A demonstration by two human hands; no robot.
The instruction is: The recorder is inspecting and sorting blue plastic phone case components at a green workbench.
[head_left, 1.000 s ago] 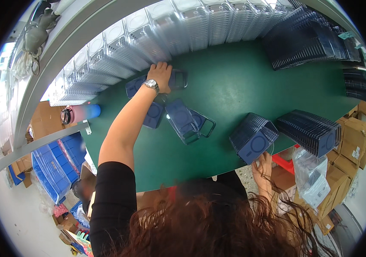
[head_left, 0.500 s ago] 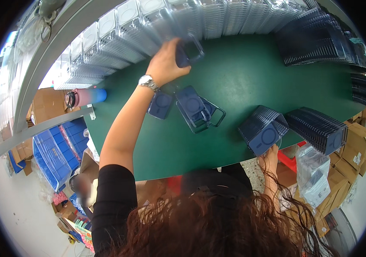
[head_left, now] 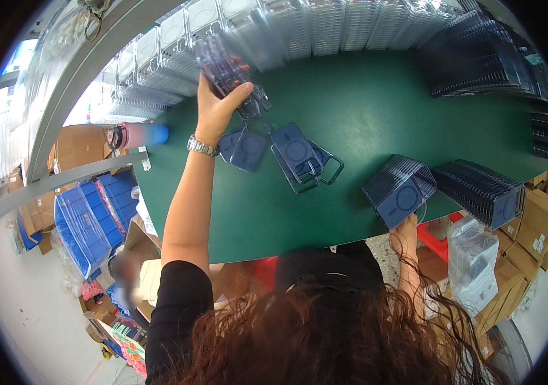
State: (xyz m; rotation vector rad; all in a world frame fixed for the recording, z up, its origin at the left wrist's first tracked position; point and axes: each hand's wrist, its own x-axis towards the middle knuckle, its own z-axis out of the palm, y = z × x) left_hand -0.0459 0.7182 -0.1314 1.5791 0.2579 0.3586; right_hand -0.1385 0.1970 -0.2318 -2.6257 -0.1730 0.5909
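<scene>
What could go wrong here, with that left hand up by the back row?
The left hand pinches several clear phone cases loosely fanned; one might slip onto the green table. The right hand steadies a blue case stack at the table's near edge; it could tip off.

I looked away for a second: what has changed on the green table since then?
The left hand picked a clear phone case off the green table and lifted it toward the far row of clear cases. The right hand stayed at the stack of blue cases; the loose cases stayed put.
</scene>
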